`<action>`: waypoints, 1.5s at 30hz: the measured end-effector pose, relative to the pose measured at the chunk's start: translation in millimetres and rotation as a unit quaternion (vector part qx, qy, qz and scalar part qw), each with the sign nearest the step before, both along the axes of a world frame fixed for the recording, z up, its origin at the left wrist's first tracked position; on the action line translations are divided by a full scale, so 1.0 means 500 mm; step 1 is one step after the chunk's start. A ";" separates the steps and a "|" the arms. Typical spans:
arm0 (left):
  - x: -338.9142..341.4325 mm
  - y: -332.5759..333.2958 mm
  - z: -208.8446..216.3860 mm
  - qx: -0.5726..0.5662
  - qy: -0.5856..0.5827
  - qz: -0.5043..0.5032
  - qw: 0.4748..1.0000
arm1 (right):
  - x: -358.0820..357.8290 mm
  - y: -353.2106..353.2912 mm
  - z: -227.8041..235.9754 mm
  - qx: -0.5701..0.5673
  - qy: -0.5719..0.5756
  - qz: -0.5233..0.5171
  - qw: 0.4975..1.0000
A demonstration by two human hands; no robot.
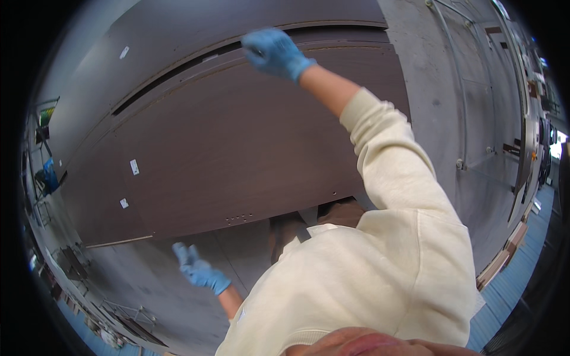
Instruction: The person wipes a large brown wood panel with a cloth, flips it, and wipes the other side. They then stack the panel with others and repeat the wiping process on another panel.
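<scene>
A large dark brown board (pixel 255 136) lies flat in front of me, with small drilled holes along its near edge. My right hand (pixel 276 53), in a blue glove, is stretched out over its far side with the fingers curled closed. A small dark spot shows at those fingers, too blurred to name. Beyond the hand a second dark brown board (pixel 196 29) lies across a dark gap. My left hand (pixel 199 269), also gloved in blue, hangs just off the near edge of the board, fingers stretched out and nothing in them.
White labels (pixel 135 167) stick to the board's left part. A metal-framed cart (pixel 460 89) stands on the grey floor (pixel 427 154) at the right. Another low rack (pixel 127 311) is at the lower left. Stacked boards (pixel 503 255) lie along the right side.
</scene>
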State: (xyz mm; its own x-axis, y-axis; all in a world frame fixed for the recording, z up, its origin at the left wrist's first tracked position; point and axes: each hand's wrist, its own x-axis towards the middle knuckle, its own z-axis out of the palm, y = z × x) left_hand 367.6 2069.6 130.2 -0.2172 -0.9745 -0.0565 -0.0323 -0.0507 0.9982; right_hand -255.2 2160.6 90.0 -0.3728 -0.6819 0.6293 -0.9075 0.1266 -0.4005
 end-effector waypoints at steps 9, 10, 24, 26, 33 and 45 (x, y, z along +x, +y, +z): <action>-0.457 0.148 0.013 -0.390 -0.323 -0.329 0.797 | 0.249 0.792 -0.220 0.201 -0.156 -0.488 0.835; -0.519 0.193 -0.020 -0.390 -0.308 -0.404 0.768 | 0.271 0.863 -0.237 0.243 -0.156 -0.536 0.794; -0.982 0.753 -0.327 -0.440 -0.415 -0.631 0.486 | 0.083 1.163 -0.382 0.207 -0.409 -0.507 0.730; -0.993 0.780 -0.338 -0.447 -0.450 -0.618 0.464 | 0.061 1.165 -0.383 0.206 -0.494 -0.457 0.710; -0.999 0.799 -0.359 -0.461 -0.468 -0.598 0.459 | 0.041 1.166 -0.373 0.165 -0.557 -0.399 0.710; -1.014 0.826 -0.363 -0.438 -0.480 -0.604 0.461 | 0.033 1.175 -0.343 0.194 -0.581 -0.364 0.702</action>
State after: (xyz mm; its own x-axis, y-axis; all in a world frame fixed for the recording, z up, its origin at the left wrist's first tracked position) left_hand -139.5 2482.7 -51.0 -0.9162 0.0846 -0.3918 0.0430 0.9926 0.1139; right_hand -238.8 2747.9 -81.7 -0.8190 -0.0802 -0.5682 0.3652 0.6909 -0.6240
